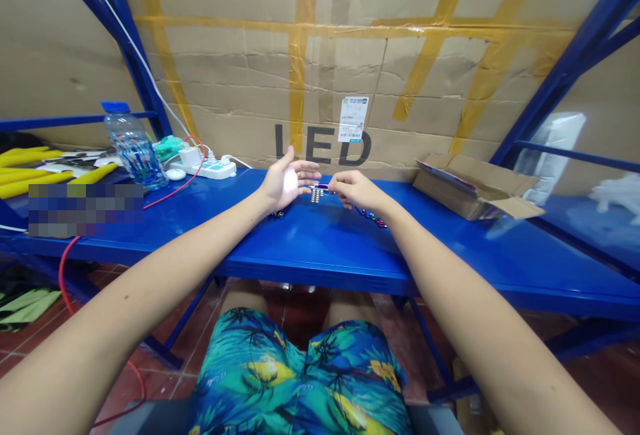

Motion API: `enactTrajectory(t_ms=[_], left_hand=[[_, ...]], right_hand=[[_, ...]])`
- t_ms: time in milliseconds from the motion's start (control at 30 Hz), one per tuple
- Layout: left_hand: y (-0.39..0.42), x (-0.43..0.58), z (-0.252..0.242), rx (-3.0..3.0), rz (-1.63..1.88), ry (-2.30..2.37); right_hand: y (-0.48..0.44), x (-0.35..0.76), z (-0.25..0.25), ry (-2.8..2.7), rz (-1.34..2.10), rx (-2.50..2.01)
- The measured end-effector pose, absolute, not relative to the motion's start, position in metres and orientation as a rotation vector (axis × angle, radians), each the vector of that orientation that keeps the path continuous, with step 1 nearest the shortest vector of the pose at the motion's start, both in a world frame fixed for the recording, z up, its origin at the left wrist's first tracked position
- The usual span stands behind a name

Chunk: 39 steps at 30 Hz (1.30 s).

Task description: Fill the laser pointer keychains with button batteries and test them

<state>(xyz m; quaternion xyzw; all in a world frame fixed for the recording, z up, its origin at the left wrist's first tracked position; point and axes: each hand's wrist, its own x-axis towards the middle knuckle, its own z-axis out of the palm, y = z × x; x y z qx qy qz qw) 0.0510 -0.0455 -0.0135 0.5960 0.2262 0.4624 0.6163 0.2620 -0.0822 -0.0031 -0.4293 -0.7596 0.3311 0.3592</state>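
Note:
My left hand (286, 180) is open above the blue table (310, 248), palm turned inward and fingers stretched toward the right. Facing it, my right hand (357, 189) pinches a short, thin blue-purple rod (321, 186), whose other end lies close to my left fingertips; I cannot tell whether they touch it. Just below the rod is a small cluster of shiny silver balls (317, 196). Coloured small pieces (374, 217) in blue, green and red lie by my right wrist, partly hidden. Some small dark shiny pieces (277, 213) show beneath my left wrist.
An open cardboard box (473, 188) sits at the right. On the left are a water bottle (135, 148), a white power strip (215, 167), a red cable (173, 193) and yellow-handled items (30, 181). A big cardboard sheet (225, 88) stands behind the table.

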Motion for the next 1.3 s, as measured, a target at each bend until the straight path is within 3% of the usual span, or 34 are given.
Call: enactTrajectory(t_ms=[467,767,1300], left_hand=[[-0.049,0.0518,-0.0115,1.369,1.061,0.516],[-0.0479,0.0522,-0.0125,1.346,1.068,0.505],[-0.0509,0.0521,-0.0107,1.397,1.05,0.53]], right_hand=[[-0.0828,0.262,-0.0021,-1.924,0.884,-1.112],[-0.0851,0.2604,0.0016,-1.938,0.639,-1.189],[-0.0861,0.2598,0.0011,-1.942,0.71,-1.189]])
